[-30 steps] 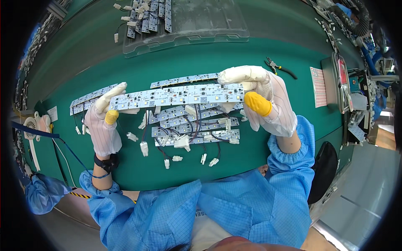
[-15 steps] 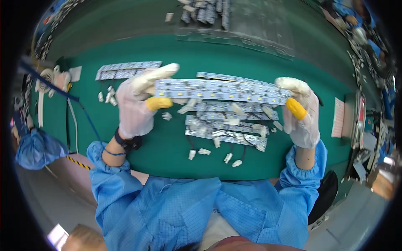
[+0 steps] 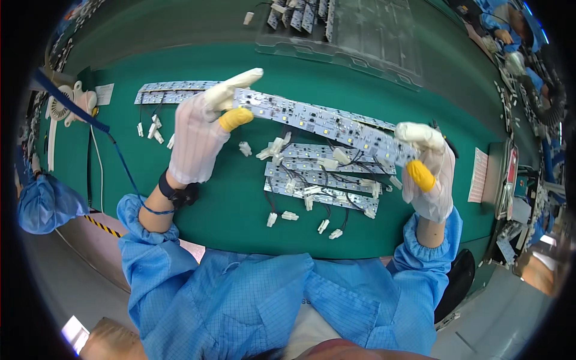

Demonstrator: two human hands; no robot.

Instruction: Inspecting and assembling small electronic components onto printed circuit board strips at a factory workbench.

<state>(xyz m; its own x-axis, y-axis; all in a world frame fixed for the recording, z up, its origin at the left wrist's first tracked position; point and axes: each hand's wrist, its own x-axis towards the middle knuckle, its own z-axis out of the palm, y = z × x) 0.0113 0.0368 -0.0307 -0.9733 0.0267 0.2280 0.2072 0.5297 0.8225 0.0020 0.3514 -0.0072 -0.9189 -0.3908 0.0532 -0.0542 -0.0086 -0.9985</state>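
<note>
Between my hands a long LED circuit board [image 3: 312,118] is held up, its left end higher than its right. My left hand [image 3: 201,135], in a white glove with a yellow thumb cover, pinches the left end, its index finger stretched out. The right end is gripped by my right hand [image 3: 429,171], gloved the same way. Beneath it on the green mat lie several more LED boards [image 3: 321,179] with dark wires and white connectors [image 3: 272,219]. Another group of LED boards [image 3: 174,90] lies at the far left, partly behind my left hand.
A clear plastic tray [image 3: 372,36] holding upright boards stands at the back. A small fan [image 3: 62,105] is at the left, near a blue cord [image 3: 120,159] running to my left wrist. At the right are a printed sheet [image 3: 478,175] and a stack of bins [image 3: 507,174].
The board has tilted: its left end rose with my left hand, and its right end dropped slightly with my right hand. Both hands keep their hold.
</note>
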